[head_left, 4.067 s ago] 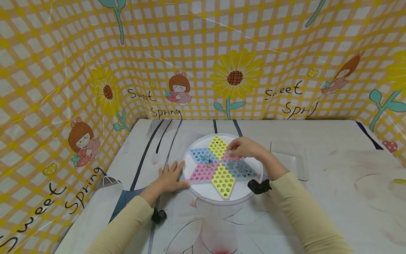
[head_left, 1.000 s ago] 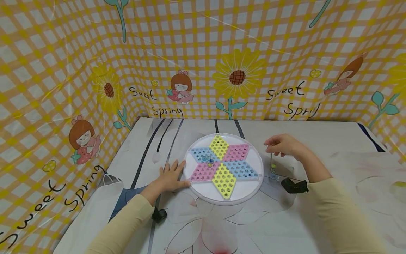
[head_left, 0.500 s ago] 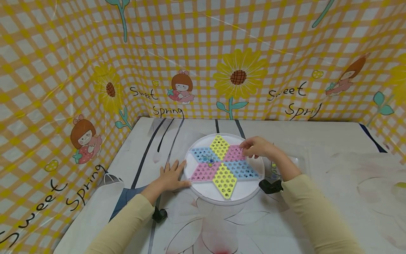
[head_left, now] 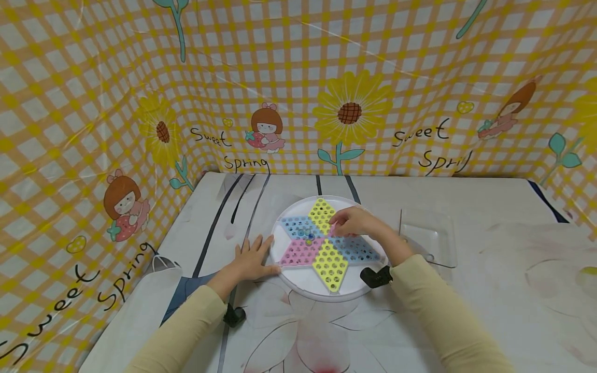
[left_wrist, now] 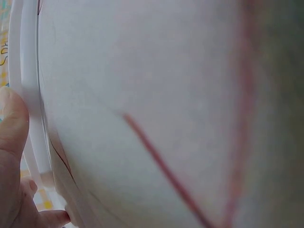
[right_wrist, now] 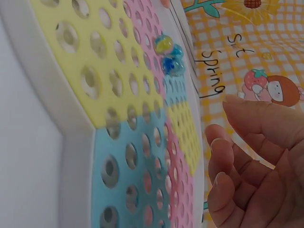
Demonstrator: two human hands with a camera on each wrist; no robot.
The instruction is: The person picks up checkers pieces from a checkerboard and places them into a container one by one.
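Note:
A round white Chinese checkers board (head_left: 298,280) with a coloured star of holes lies on the table. Several glass marbles (right_wrist: 172,65) sit together on its left half, near the centre. My left hand (head_left: 252,260) rests spread beside the board, its thumb (left_wrist: 12,121) against the rim. My right hand (head_left: 356,223) hovers over the far right pink point, thumb and forefinger drawn together near the star's centre. In the right wrist view the other fingers (right_wrist: 222,190) are curled. Whether a marble is between the fingertips cannot be seen.
A clear plastic box (head_left: 440,238) stands right of the board, partly behind the right forearm, with a clear marble (head_left: 429,257) near its front. A white object with a loop (head_left: 163,267) lies at the left. A checked cloth (head_left: 298,62) hangs behind the table.
My right hand has moved left from above the clear box, across the board's edge, to near the star's centre. The left hand and the board have stayed in place.

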